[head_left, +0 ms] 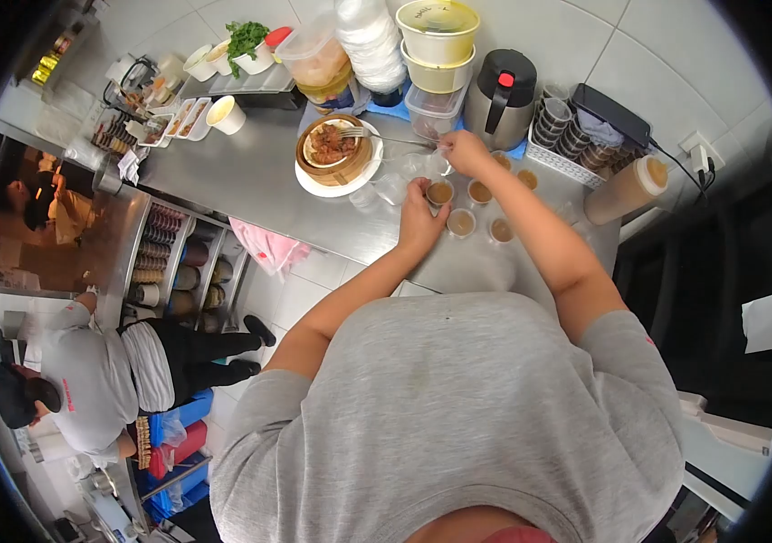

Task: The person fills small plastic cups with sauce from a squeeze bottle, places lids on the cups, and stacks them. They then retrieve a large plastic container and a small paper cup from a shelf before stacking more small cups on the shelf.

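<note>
Several small clear cups of brown sauce point(461, 223) stand on the steel counter point(350, 235). My left hand point(422, 217) has its fingers wrapped round one sauce cup point(439, 191) at the left of the group. Just above and to the right, my right hand point(466, 154) is closed on something clear, perhaps a plastic lid, too small to make out. Clear lids point(392, 187) lie left of my hands. A fork point(390, 138) reaches from near my right hand to a bamboo steamer of meat point(333, 147), which sits on a white plate point(377, 163).
Along the wall stand stacked yellow-lidded tubs point(438, 45), a steel jug point(501, 98), a basket of stacked cups point(576, 131) and a squeeze bottle point(626, 190). A white cup point(226, 115) is at the left. Another person point(96, 371) is at the lower left.
</note>
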Tool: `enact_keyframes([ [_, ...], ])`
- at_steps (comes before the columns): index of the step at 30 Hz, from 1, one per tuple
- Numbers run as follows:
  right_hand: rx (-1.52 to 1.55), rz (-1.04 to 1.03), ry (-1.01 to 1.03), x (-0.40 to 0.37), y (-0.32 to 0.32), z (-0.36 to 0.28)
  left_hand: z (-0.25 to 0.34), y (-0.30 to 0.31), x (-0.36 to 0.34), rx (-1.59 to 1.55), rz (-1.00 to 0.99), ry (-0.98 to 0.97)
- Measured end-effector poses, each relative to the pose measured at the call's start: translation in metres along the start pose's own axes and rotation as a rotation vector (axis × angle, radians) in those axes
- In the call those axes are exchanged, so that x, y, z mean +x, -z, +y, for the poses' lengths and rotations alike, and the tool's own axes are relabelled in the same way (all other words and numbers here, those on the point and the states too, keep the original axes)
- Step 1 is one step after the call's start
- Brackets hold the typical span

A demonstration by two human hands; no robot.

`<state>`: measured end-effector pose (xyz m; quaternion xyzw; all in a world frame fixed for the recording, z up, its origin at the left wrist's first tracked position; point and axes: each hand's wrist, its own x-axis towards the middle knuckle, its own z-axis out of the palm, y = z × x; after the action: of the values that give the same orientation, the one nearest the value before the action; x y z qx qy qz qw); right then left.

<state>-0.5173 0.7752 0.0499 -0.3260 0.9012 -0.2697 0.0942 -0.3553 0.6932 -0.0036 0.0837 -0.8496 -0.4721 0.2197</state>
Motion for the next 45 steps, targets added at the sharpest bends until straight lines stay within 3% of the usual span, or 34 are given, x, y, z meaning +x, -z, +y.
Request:
enact_keyframes([
  [4,0.123,0.188,0.114,-0.054,0.002,-0.020,-0.005,-0.003,-0.002,-0.071,0.033,0.001],
  [10,-0.224,0.273,0.441,-0.097,-0.036,-0.021,-0.008,-0.004,-0.004,-0.024,0.043,0.006],
  [19,-0.321,0.250,0.427,-0.104,-0.043,-0.022,-0.014,-0.002,-0.002,0.160,-0.018,-0.208],
  [25,-0.228,0.327,0.434,-0.106,-0.042,-0.028,-0.016,0.005,0.000,0.331,-0.062,-0.325],
  [28,-0.125,0.030,0.320,-0.101,-0.015,-0.021,-0.007,0.006,0.000,0.335,-0.049,-0.311],
  [31,0.190,0.360,0.247,-0.074,0.009,0.017,-0.011,0.006,-0.005,0.280,-0.020,-0.288],
  [35,0.116,0.142,-0.063,-0.086,0.078,0.049,-0.014,0.011,-0.017,0.188,0.005,-0.238],
  [38,0.339,0.041,-0.183,-0.114,0.082,0.078,0.001,0.019,-0.024,0.154,0.037,-0.255],
  [39,0.284,0.081,-0.234,-0.123,0.076,0.082,0.009,0.021,-0.026,0.151,0.052,-0.262],
  [42,0.178,0.188,-0.398,-0.142,0.049,0.088,0.035,0.019,-0.006,0.139,-0.059,-0.490],
  [45,0.285,0.247,-0.553,-0.147,0.030,0.085,0.053,0.002,0.022,0.265,-0.298,-0.290],
])
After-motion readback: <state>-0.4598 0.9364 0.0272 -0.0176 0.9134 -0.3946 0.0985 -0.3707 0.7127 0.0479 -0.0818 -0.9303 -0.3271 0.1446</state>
